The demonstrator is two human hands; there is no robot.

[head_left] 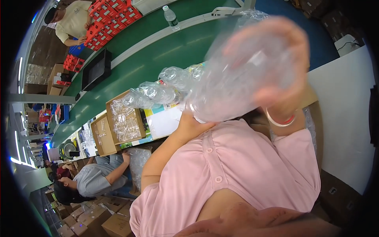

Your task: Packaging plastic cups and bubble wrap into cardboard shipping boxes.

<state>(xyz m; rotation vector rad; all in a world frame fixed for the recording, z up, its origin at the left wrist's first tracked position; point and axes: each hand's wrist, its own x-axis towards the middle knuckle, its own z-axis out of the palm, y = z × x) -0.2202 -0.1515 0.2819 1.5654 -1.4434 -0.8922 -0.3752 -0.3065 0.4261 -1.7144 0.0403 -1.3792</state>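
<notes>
A large bulging clear plastic bag [241, 75], smeared by motion, is stretched in front of my chest. My right hand [290, 59], raised at the upper right with a pale bangle on its wrist, is closed around the bag's upper end. At the lower end my left hand [191, 125] grips the plastic, its thumb pointing right and its fingers partly hidden. Whether anything is inside the bag cannot be made out. Just left of it, clear plastic-wrapped round pieces [158, 93] lie in a row on the bench.
A cardboard tray [128, 120] of small clear tubes stands left, beside a white sheet [164, 121]. Beyond run a green conveyor [138, 59], a black tray [96, 71] and a water bottle [171, 19]. One co-worker [94, 179] sits left; another [73, 19] stands by red boxes [112, 19].
</notes>
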